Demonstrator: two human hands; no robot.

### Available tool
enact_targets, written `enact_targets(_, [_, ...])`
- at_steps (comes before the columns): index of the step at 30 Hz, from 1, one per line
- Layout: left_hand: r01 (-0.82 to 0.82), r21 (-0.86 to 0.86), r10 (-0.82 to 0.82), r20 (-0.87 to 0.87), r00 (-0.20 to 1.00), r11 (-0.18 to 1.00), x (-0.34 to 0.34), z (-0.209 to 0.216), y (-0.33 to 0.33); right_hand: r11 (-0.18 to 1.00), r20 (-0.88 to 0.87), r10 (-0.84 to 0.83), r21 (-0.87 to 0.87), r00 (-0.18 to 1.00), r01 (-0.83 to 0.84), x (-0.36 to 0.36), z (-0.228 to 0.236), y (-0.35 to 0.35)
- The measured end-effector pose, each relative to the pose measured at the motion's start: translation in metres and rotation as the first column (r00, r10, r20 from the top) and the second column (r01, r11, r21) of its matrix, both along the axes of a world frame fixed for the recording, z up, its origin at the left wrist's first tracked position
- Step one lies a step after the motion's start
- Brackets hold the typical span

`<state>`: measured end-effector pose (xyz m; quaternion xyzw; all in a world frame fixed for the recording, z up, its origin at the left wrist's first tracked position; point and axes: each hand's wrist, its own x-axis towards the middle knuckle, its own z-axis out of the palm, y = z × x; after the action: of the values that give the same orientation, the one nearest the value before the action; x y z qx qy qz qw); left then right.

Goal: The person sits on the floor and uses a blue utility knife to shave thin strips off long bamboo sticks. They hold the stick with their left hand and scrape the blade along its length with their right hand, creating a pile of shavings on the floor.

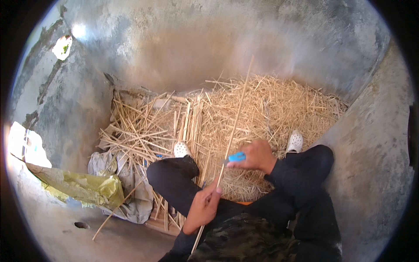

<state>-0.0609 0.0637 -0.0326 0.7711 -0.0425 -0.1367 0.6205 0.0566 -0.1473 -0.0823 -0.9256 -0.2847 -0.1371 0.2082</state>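
Note:
A long, thin pale stick [237, 120], like a split bamboo strip, slants from my lap up toward the far wall. My left hand [204, 207] is closed round its lower part, and the stick's near end passes below the hand. My right hand [258, 156] grips a tool with a bright blue handle [237, 157], seemingly a small knife. Its dark tip [225, 162] meets the stick a little above my left hand. The blade itself is too small to make out clearly.
Shavings [279, 105] heap up against the far wall. Loose sticks [139, 137] lie in a tangle at the left, beside longer strips [188, 120]. A yellowish plastic sack [96, 190] and grey cloth [135, 201] lie at the left. My white clogs [295, 141] stand among the shavings.

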Motion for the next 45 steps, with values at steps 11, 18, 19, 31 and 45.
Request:
enact_targets(11, [0.030,0.173,-0.043,0.072,0.997,0.984,0.001,0.002,0.005,0.971,0.039,-0.127,0.208,0.991,0.116,0.043,-0.022,-0.017])
enact_targets(18, [-0.055,0.436,-0.076,0.277,0.958,0.898,0.005,0.015,-0.005,0.936,-0.290,-0.319,0.054,0.902,0.348,0.041,-0.009,-0.026])
enact_targets(19, [-0.046,0.446,-0.082,0.264,0.961,0.894,0.005,0.018,-0.007,0.953,-0.265,-0.265,0.074,0.927,0.294,0.030,-0.018,-0.022])
enact_targets(31, [-0.019,0.525,-0.161,0.294,0.942,0.851,0.003,0.002,0.005,0.995,-0.177,-0.070,0.052,0.982,0.081,0.009,-0.006,0.000])
enact_targets(45, [0.130,0.500,-0.251,0.181,0.951,0.856,-0.008,-0.001,0.015,0.903,-0.127,-0.429,-0.030,0.894,0.429,0.104,-0.062,-0.073])
